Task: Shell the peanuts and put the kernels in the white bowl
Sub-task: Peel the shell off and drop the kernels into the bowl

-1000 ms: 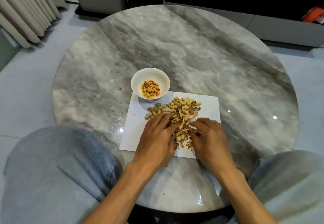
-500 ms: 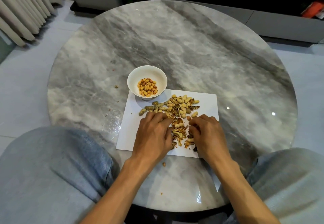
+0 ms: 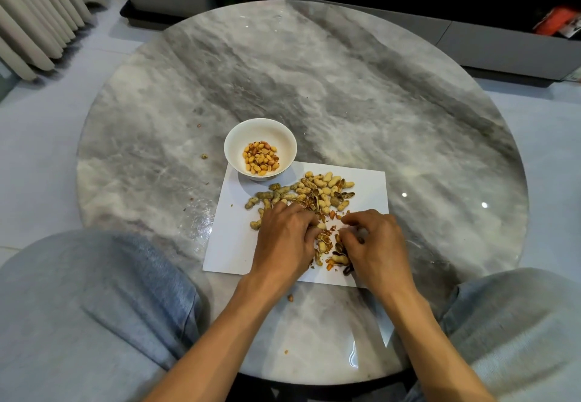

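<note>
The white bowl (image 3: 234, 145) stands at the far left corner of a white paper sheet (image 3: 232, 244) and holds several shelled kernels (image 3: 260, 157). A heap of unshelled peanuts (image 3: 317, 186) lies on the paper's far half, and broken shells (image 3: 323, 244) lie between my hands. My left hand (image 3: 284, 239) rests knuckles-up on the near edge of the heap, its curled fingertips pinching a pale peanut (image 3: 320, 226). My right hand (image 3: 375, 243) sits just to its right with fingers curled down over the shells. What it holds is hidden.
The round grey marble table (image 3: 345, 93) carries a few stray crumbs left of the bowl and one kernel (image 3: 290, 298) near the front edge. My knees in grey trousers (image 3: 94, 307) flank the table. A low cabinet (image 3: 471, 34) stands behind it.
My two hands have drawn slightly apart over the shell pile. The camera has tilted, so the table sits a little differently in view.
</note>
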Action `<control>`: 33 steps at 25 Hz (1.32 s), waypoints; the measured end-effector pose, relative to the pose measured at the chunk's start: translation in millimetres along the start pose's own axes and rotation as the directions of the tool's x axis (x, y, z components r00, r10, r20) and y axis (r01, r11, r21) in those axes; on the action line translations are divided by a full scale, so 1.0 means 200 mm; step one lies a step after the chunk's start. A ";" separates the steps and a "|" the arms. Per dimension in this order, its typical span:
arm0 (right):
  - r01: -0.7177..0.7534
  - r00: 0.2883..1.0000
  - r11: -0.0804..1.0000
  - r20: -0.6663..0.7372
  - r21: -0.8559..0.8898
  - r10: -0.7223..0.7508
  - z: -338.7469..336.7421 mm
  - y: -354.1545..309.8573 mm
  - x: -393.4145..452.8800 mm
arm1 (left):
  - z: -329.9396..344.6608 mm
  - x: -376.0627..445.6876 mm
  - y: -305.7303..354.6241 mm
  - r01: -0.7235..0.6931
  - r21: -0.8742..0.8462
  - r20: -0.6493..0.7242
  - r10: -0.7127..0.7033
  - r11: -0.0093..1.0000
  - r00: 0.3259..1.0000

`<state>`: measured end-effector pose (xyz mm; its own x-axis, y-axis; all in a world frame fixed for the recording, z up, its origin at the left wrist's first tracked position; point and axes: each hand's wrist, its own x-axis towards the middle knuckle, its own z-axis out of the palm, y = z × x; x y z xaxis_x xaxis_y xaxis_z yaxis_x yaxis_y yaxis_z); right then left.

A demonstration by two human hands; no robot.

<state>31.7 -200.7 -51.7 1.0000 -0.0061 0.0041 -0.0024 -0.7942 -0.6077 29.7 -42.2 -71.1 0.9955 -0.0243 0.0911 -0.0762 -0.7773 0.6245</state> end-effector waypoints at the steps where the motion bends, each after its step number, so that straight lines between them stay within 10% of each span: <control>1: -0.037 0.999 0.993 -0.017 0.112 0.039 -0.02 -0.02 0.00 | -0.01 0.00 0.01 0.029 -0.070 -0.004 -0.029 0.997 1.000; 4: -0.120 0.993 0.939 0.049 0.321 0.110 -0.04 -0.06 0.01 | -0.02 0.00 0.03 0.093 -0.210 0.024 -0.090 0.973 0.996; 14: 0.167 0.976 0.972 0.165 -0.167 -0.139 0.04 0.01 0.05 | -0.06 -0.01 0.00 0.181 -0.214 -0.003 -0.186 0.960 0.983; 20: -0.212 0.963 0.774 0.263 0.596 0.061 -0.07 -0.10 0.04 | -0.16 0.01 0.07 0.194 -0.620 0.056 -0.204 0.760 0.977; 29: -0.319 0.932 0.520 0.361 0.792 0.021 -0.09 -0.16 0.00 | -0.22 0.03 0.10 0.179 -0.784 0.085 -0.183 0.594 0.980; 33: -0.301 0.950 0.480 0.302 0.824 0.077 -0.08 -0.19 0.00 | -0.22 0.01 0.15 0.284 -0.887 0.207 -0.236 0.365 0.950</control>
<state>31.0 -179.8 -15.0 0.9522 0.1167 -0.2825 -0.2960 0.1214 -0.9475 26.8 -38.4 -18.1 0.9747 0.0298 -0.2213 0.2056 0.2669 0.9415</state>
